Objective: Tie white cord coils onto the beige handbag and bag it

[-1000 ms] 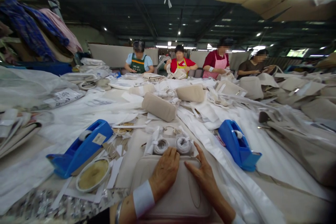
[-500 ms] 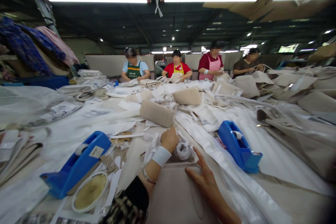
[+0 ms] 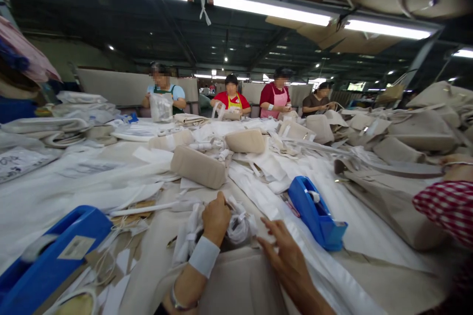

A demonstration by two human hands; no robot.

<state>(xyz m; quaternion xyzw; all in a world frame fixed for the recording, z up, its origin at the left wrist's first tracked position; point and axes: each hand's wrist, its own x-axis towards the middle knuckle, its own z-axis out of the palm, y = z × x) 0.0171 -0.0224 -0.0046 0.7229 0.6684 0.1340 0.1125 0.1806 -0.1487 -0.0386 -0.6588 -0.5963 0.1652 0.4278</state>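
My left hand (image 3: 216,217) is closed over a wrapped white coil among the white wrapping just beyond a beige bag (image 3: 240,280) lying in front of me. A second wrapped coil (image 3: 239,226) sits right beside that hand. My right hand (image 3: 284,256) rests with fingers spread on the far right edge of the bag, holding nothing. A white band circles my left wrist.
Two blue tape dispensers stand on the table, one (image 3: 314,211) at right and one (image 3: 51,256) at near left. Beige bags (image 3: 199,166) and white sheets cover the table. Several people work at the far side. A red-checked sleeve (image 3: 443,206) shows at right.
My left hand left the top of the bag, reached forward and closed on the wrapped coil. My right hand stayed at the bag's edge. The view turned leftward and tilted up.
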